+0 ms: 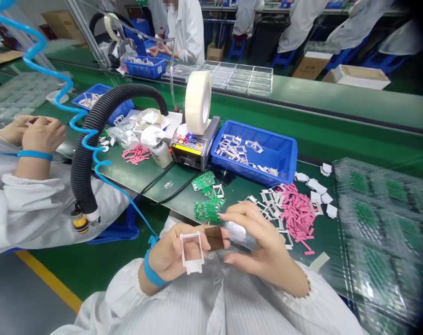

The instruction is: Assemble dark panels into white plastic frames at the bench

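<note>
My left hand is closed on a small white plastic frame, held upright in front of my lap, and its fingertips also touch a dark brown square part. My right hand pinches that brown part together with a shiny silver film piece lying across its fingers. Both hands meet just below the table's near edge. On the table above them lie green circuit boards, loose white frames and a heap of pink strips.
A tape dispenser carrying a large tape roll stands beside a blue bin of white frames. Clear trays of green boards sit at right. A black corrugated hose arches at left, by a co-worker's hands.
</note>
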Motion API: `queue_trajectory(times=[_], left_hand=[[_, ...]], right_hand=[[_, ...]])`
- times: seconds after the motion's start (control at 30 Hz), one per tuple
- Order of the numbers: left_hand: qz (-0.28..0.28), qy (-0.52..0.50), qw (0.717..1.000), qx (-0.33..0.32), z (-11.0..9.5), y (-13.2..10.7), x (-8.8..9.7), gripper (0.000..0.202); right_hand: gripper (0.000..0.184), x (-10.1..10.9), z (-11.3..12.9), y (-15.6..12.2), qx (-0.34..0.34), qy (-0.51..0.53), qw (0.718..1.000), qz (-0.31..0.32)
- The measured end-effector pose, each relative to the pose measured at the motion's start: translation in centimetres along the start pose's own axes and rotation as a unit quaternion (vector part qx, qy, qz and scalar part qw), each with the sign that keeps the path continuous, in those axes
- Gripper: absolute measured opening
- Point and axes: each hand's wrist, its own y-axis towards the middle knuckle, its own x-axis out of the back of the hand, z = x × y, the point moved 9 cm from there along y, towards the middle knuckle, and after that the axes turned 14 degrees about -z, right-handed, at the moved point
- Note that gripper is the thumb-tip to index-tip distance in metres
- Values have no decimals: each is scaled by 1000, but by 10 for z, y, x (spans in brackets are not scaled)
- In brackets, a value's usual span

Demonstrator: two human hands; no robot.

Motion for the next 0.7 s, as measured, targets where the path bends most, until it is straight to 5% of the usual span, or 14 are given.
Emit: queue_trajectory(times=[0.13,0.3,0.47,0.7], left_hand=[[4,-24,1000,5,-1,-1,-3,40],[-43,5,998,-43,-6,6,5,46],[-61,103,990,-70,-1,10,12,54],[-28,127,989,-71,8,12,14,56]], right_hand=[[25,-4,10,9,54,-1,998,-14],[25,7,13,12,82,-96,990,-58],[25,-5,33,10,147,-184,972,7],[26,-9,39,8,178,-178,967,42]])
